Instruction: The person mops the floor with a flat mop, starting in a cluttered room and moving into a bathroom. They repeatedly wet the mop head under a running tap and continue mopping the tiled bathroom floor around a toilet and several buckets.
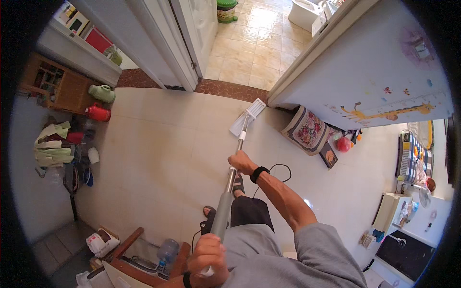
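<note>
A flat mop [221, 217] slants across the middle, its pole silver with a grey sleeve. My left hand [209, 257] is closed round the top end of the pole, close to my body. Farther down, my right hand [243, 162] grips the metal part, with a black band on that wrist. The white rectangular mop head [248, 117] lies on the pale tiled floor [158, 144], just short of the brown threshold [233, 91] and beside the wall corner. Its underside is hidden.
A cushioned stool [307, 130] stands right of the mop head, near a pink ball [343, 144]. A black cable [289, 174] loops by my right forearm. Two flasks, one green [102, 93] and one red [98, 113], stand at left. A wooden chair [127, 252] sits lower left.
</note>
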Tool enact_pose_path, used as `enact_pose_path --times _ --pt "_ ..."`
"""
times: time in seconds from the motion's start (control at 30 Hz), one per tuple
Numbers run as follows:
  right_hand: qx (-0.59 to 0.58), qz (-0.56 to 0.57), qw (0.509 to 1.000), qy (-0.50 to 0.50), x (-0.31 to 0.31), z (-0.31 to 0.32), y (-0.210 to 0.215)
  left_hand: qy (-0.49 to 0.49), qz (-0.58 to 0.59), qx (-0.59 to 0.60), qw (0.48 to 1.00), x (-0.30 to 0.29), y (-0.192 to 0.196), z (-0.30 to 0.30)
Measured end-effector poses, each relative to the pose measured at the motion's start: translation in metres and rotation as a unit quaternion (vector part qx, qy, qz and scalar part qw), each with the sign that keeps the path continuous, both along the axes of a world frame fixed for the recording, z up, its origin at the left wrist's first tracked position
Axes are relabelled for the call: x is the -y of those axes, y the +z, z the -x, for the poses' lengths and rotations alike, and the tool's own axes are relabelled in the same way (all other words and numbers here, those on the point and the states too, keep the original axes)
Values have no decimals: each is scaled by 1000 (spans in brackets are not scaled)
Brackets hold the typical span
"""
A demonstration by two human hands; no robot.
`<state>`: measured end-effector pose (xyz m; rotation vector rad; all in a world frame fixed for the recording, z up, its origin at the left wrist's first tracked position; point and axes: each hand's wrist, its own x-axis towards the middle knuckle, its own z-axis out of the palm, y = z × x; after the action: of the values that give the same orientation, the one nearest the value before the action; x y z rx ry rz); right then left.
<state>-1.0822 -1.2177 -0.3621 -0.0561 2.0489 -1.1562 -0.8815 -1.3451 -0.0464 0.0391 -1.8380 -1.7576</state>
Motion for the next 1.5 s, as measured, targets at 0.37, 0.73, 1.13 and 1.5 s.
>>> enact_pose_path --times 0.37,0.73,1.13,1.5 --pt "149 178 914 -334 31 35 24 -202 49 -9 978 52 9 56" --pt "261 326 773 -478 194 -71 56 -90 -137 -52 985 183 34 3" --pt "107 195 909 -353 199 21 0 -243 6 73 967 237 6 84" --pt "260 308 730 -552 144 242 -32 -287 51 17 956 180 -41 287"
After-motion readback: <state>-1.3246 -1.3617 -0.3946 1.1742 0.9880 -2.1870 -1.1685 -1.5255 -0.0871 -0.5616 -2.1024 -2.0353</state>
